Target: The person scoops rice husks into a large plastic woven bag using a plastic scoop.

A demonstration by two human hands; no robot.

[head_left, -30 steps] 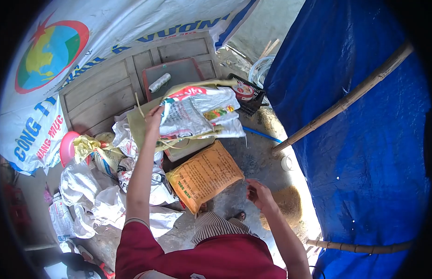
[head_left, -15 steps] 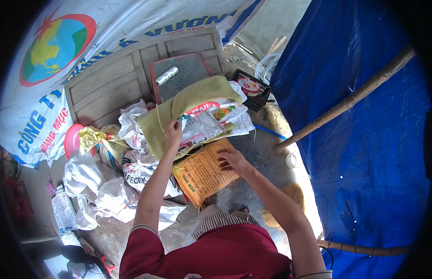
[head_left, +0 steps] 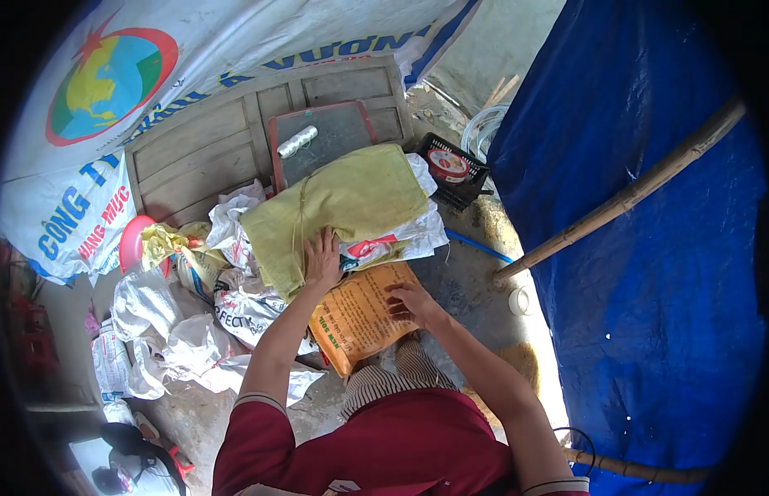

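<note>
My left hand point(head_left: 322, 258) lies flat, fingers spread, on the near edge of a yellow-green woven sack point(head_left: 343, 202) that tops a pile of white printed sacks point(head_left: 397, 240). My right hand point(head_left: 411, 302) rests with bent fingers on an orange printed sack point(head_left: 360, 318) lying on the ground just in front of the pile. Neither hand grips anything that I can see.
More crumpled white sacks point(head_left: 194, 347) lie to the left, with a pink bowl point(head_left: 128, 244). A spool of white thread point(head_left: 296, 141) sits on a dark board on a wooden pallet point(head_left: 194, 153). A black basket point(head_left: 451, 169), a blue tarp point(head_left: 649, 248) and a bamboo pole point(head_left: 624, 198) are on the right.
My left hand lowered the lifted sacks onto the pile and now presses flat on the yellow-green one. My right hand moved forward from near my knee onto the orange sack.
</note>
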